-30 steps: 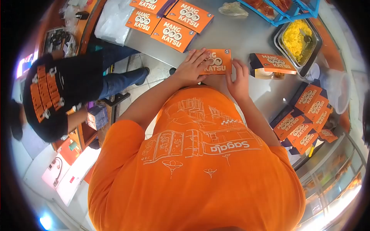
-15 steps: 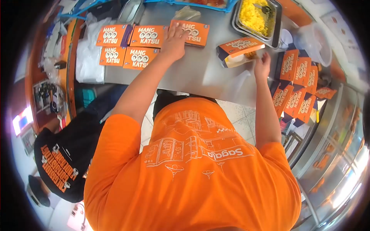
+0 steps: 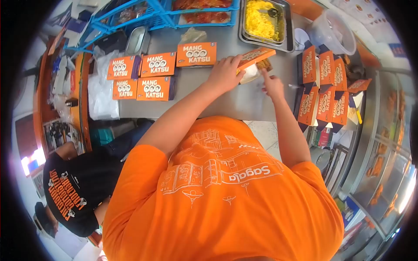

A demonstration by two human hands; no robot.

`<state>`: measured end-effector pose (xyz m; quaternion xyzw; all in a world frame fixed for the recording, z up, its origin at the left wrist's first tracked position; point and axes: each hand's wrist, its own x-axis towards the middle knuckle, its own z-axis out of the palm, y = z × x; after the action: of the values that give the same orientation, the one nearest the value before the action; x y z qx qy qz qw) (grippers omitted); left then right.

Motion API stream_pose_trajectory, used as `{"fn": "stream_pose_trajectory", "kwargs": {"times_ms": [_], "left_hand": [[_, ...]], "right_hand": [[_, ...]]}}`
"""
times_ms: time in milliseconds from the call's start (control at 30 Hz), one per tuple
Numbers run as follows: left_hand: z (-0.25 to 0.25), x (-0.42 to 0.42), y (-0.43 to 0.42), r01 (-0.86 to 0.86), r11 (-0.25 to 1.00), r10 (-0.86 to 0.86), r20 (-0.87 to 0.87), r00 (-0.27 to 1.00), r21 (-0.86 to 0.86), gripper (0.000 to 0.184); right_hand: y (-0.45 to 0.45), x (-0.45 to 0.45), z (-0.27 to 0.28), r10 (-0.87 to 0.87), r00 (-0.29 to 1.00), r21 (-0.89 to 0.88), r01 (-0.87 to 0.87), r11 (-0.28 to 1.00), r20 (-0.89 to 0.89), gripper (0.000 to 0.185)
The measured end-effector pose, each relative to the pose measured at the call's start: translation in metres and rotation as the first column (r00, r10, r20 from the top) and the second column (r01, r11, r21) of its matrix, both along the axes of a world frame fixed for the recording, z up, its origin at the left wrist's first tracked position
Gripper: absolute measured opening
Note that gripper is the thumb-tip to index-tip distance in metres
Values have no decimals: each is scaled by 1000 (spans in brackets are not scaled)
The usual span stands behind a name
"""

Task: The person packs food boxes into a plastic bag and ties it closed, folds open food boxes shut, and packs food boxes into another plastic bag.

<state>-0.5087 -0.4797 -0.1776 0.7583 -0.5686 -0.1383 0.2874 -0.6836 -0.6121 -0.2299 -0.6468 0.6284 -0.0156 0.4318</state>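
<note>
An orange takeaway box [image 3: 257, 55] printed with lettering is tilted on the steel table, its near side open. White rice [image 3: 249, 74] and a brown fried piece [image 3: 264, 65] show inside it. My left hand [image 3: 225, 75] grips the left side of this box, thumb toward the opening. At the right of the opening is my right hand [image 3: 273, 86], its index finger stretched toward the fried piece and the other fingers partly curled. Whether that fingertip touches the food or the box edge is unclear. Left of my left hand lies a closed takeaway box [image 3: 197, 54].
Several closed boxes [image 3: 157, 65] lie at the left beside white plastic bags [image 3: 102, 95]. Several upright boxes [image 3: 325, 106] stand at the right. A metal tray of yellow rice [image 3: 261, 24] and blue baskets [image 3: 204, 17] line the back. A person in black [image 3: 78, 187] is at left.
My left hand has left the closed box and moved right onto the open takeaway box. My right hand stays by the opening, index finger now extended. The view has shifted.
</note>
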Motion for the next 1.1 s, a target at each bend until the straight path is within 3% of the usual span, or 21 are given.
{"fn": "stream_pose_trajectory", "kwargs": {"times_ms": [33,67,100,133,200,233,300,333,400,533,633,700,733,800,1033,1100], "left_hand": [[6,-6,5,24,1000,-24,7,1000,-5,47],[12,-14,10,153,980,-127,192,973,-130,38],[18,-23,10,304,923,-201,378,904,-237,30],[19,-34,9,346,906,-239,381,893,-243,30],[13,-53,10,348,913,-392,216,894,214,22],[3,-56,5,397,892,-439,210,873,217,22],[-18,-56,-8,209,926,-282,210,936,315,25],[-20,-56,-13,255,914,-329,208,921,316,25],[-24,-56,-21,169,908,-258,194,947,383,26],[-37,-56,-34,180,892,-277,186,943,414,26],[-38,-57,-41,108,884,-224,209,952,455,24],[-40,-54,-46,138,885,-246,195,949,445,22],[-43,-54,-46,122,879,-236,198,951,460,22],[-48,-51,-46,133,924,-202,162,966,358,19],[-52,-46,-43,125,948,-151,67,986,294,20],[-54,-46,-42,133,958,-152,59,987,253,20]], "right_hand": [[2,5,-4,-13,999,61,10,998,43,73],[4,11,-8,-35,996,119,25,993,85,74],[3,18,-3,14,998,67,-18,998,66,72],[2,23,3,57,998,21,-57,998,39,70],[-3,36,21,95,978,56,-86,995,-183,53],[-5,37,17,45,981,62,-34,998,-187,53],[-9,37,8,30,989,68,-20,997,-142,41],[-9,35,6,-20,989,70,30,997,-144,41],[-9,28,4,0,996,174,15,985,-86,34],[0,18,-3,-74,996,157,80,984,-42,30],[5,9,-26,3,999,236,-15,972,50,30],[13,2,-42,-134,956,198,83,977,262,31],[16,0,-45,-125,956,214,67,974,267,31],[18,-1,-51,-229,891,274,125,954,392,35],[18,5,-69,-394,766,441,161,883,508,33],[15,8,-69,-371,808,415,175,893,458,20]]}}
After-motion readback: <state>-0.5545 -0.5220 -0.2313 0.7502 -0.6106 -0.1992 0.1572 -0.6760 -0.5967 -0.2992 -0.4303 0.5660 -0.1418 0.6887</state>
